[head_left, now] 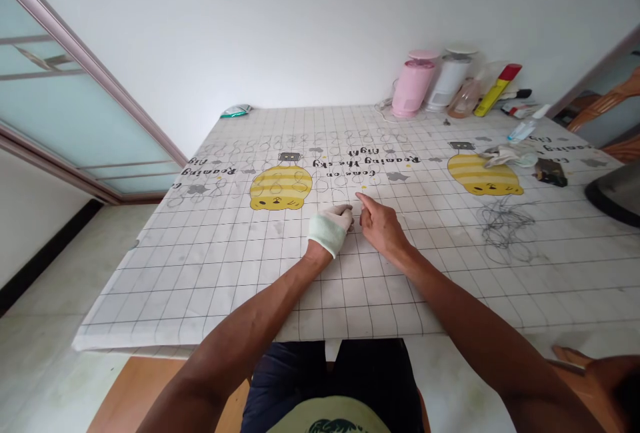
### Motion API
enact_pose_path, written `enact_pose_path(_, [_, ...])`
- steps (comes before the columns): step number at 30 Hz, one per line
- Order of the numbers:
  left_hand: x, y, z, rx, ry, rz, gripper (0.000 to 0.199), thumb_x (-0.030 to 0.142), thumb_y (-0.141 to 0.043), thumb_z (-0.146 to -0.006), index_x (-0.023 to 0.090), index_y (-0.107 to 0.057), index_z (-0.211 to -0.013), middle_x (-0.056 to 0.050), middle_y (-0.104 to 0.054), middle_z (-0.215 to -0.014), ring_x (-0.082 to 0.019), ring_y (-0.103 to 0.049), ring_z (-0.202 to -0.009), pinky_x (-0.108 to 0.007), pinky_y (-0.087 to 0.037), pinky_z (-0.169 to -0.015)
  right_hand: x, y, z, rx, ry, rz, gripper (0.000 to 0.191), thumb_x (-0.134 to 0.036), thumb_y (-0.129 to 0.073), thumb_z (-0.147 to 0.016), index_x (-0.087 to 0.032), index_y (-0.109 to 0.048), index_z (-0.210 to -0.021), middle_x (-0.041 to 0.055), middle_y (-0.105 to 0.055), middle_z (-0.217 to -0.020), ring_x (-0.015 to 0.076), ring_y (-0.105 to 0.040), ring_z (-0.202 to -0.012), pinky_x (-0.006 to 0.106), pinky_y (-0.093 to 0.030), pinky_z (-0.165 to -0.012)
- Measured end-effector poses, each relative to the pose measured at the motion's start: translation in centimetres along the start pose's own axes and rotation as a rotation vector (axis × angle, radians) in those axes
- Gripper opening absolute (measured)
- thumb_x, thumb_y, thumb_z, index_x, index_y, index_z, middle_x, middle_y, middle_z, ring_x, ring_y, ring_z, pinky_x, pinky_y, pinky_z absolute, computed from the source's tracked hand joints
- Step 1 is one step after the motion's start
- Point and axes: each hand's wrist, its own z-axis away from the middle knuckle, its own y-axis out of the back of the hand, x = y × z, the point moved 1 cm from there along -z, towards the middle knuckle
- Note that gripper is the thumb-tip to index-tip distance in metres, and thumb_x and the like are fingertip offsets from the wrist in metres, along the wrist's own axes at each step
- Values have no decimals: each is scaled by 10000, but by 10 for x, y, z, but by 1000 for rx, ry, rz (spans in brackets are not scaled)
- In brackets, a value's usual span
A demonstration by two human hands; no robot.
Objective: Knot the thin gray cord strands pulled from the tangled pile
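Note:
My left hand [333,226], in a white glove with a pale green cuff, rests low over the table with its fingers drawn together. Whatever it grips is too small to make out. Close beside it is my bare right hand [383,223], its index finger reaching forward and the other fingers curled in. Anything between those fingers is hidden. Beyond both hands lie rows of thin wire loops [300,182], many shaped like a figure eight. To the right, a loose tangle of thin dark wire [505,226] lies on the checked tablecloth [225,266].
At the back right stand a pink cylinder-shaped device [413,85], a white one [449,80], a bottle [465,96] and a yellow can with a red cap [496,92]. A crumpled glove [505,155] lies nearer. A green packet [236,111] sits at the far left corner.

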Motion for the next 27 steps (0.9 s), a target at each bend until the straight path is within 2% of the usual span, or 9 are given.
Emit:
enact_pose_path(7, [9, 2, 8, -4, -28, -192, 415, 262, -501, -982, 182, -806, -1254, -22, -783, -830, -170, -721, -773, -259, -557, -741, 2, 0, 0, -24, 29, 94, 513, -109, -455, -960, -97, -691, -1417, 70, -733, -746, 198, -650, -632, 314, -519, -658])
enact_pose_path(12, [12, 3, 12, -19, -44, -223, 396, 259, -506, -977, 201, -825, -1205, -10, -762, -780, -174, -716, -767, -259, -547, -726, 0, 3, 0, -92, 26, 67, 476, -35, -460, -925, -158, -750, -1282, 104, -801, -921, 218, -725, -765, 319, -547, -748])
enact_pose_path(16, [8, 2, 9, -17, -37, -195, 386, 256, -511, -967, 200, -825, -1185, -4, -752, -757, -168, -705, -721, -258, -537, -694, -2, 5, 0, -101, 67, 65, 448, -9, -439, -913, -171, -757, -1184, 84, -791, -899, 205, -707, -752, 299, -519, -729])
enact_pose_path(23, [3, 2, 5, -20, -67, -251, 375, 251, -513, -944, 231, -835, -1135, 5, -755, -754, -170, -698, -726, -259, -519, -679, 1, 4, 0, -133, 51, 130, 391, -28, -453, -937, -165, -731, -1175, 58, -748, -825, 198, -660, -698, 293, -464, -679])
enact_pose_path(27, [4, 3, 5, -34, -63, -253, 365, 247, -507, -938, 245, -839, -1089, 13, -727, -709, -167, -676, -692, -261, -503, -660, 9, 3, 0, -134, 89, 150, 333, -109, -461, -1015, -176, -724, -1208, 85, -780, -926, 218, -695, -782, 309, -482, -724])
